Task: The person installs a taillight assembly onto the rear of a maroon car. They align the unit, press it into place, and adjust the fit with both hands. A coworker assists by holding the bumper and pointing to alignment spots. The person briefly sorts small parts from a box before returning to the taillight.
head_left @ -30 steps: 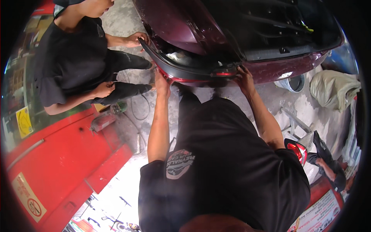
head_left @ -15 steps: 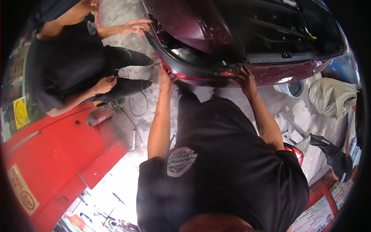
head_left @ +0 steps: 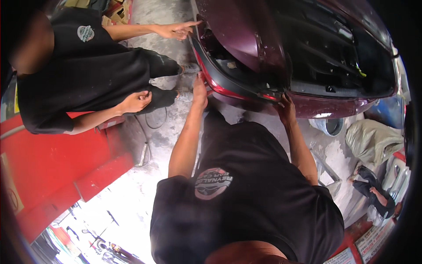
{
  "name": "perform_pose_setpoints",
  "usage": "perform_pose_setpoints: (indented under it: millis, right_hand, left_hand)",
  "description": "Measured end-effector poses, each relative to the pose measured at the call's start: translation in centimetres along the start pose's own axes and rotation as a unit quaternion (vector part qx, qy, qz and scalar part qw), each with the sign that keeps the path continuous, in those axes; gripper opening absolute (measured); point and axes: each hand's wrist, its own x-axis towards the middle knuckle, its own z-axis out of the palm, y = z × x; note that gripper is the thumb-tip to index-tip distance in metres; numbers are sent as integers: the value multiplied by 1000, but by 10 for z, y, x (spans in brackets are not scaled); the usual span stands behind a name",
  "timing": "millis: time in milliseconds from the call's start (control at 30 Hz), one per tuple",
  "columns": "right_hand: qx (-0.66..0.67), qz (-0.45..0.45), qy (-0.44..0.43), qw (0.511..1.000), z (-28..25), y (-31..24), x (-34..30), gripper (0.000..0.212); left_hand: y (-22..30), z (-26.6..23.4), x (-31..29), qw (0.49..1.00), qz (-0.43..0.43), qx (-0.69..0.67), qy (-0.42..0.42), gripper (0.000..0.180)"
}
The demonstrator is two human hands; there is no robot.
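Concrete floor [head_left: 169, 132], taillight [head_left: 221, 89] (in both hands [head_left: 200, 93]), long axis down-right

1 co-worker [head_left: 85, 77] stands left of the car [head_left: 246, 44], a sack [head_left: 373, 140] right of an apparent bucket [head_left: 321, 126].

Your camera sits on your head, the left one of a worn pair, and looks steeply down over your shirt [head_left: 250, 189] toward the car [head_left: 307, 57]. Your shirt fills the lower middle, nearest the lens, on the near side of the car; your left hand [head_left: 200, 93] and right hand [head_left: 287, 110] are farther off, at the car's edge. The car runs out of the top of the view. The wide fisheye also takes in a co-worker [head_left: 88, 72] left of the car and a sack [head_left: 373, 138] near its right end.
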Motion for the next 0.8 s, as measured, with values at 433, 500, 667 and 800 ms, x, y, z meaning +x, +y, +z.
perform_pose_setpoints:
  millis: [433,500,667,800]
  right_hand:
    - [-520,-224,-8,824,2,-11,-9,64]
    - [-490,-213,-14,845,-2,-5,-5,64]
    - [-495,-214,-13,842,-2,-5,-7,67]
    - [-507,-224,-14,833,-17,9,1,69]
  left_hand:
    - [2,0,-2,1000,0,-6,-1,55]
    - [0,-1,-1,1000,4,-1,-2,55]
    - [1,0,0,1000,3,1,-5,54]
    - [-1,1,1,1000,0,0,-5,54]
